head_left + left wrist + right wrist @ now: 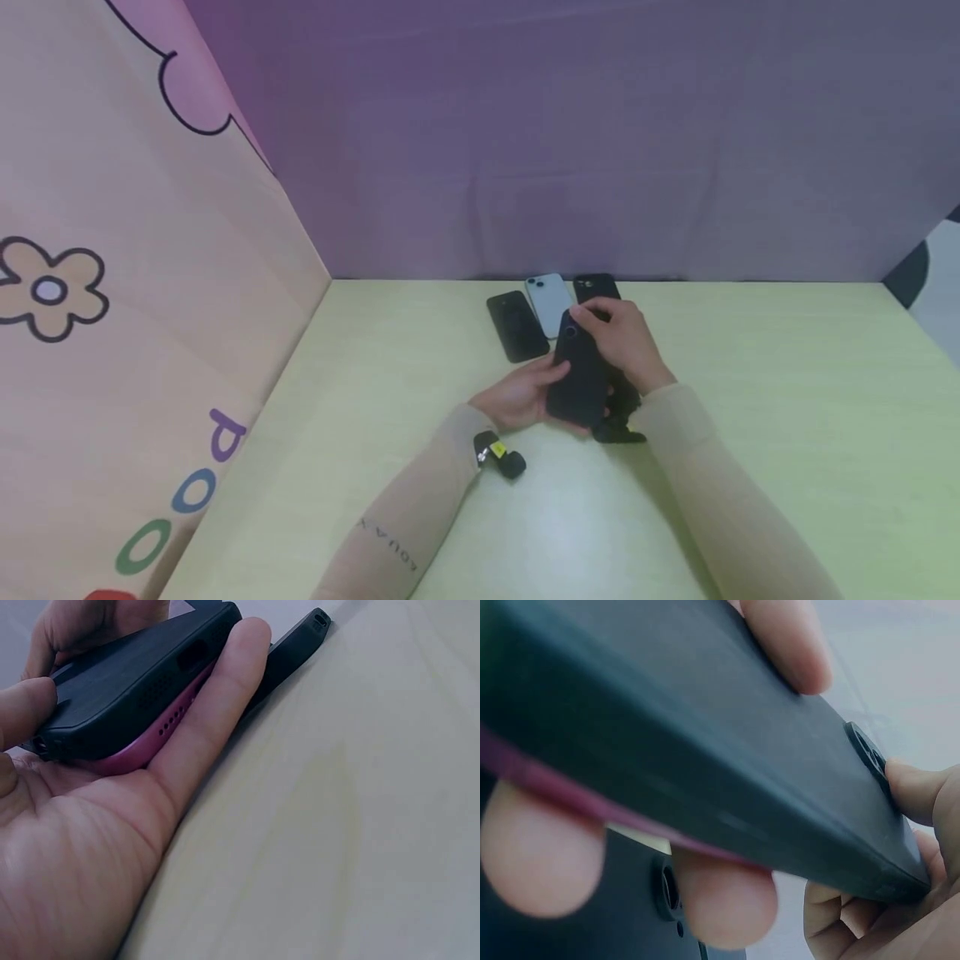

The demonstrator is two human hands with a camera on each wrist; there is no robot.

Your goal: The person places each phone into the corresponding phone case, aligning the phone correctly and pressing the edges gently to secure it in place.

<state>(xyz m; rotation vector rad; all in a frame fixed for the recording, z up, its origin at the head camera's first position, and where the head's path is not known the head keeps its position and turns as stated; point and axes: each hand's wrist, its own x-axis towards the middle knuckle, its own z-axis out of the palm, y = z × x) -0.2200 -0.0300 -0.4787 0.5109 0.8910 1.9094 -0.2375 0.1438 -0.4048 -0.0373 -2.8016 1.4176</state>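
Note:
A black phone case is tilted up between both hands, its back and camera ring facing up. Beneath it, the edge of a pink phone shows in the left wrist view, sticking out from the case along the bottom end. My left hand holds phone and case from below, with the thumb on the case's back and fingers underneath. At the camera end, my right hand pinches the case, thumb beside the camera ring. In the right wrist view, the pink strip narrows toward that end.
On the table, beyond the hands, lie a black phone, a light blue phone and a black phone or case with camera openings. Another black case lies under the held one. A purple backdrop stands behind.

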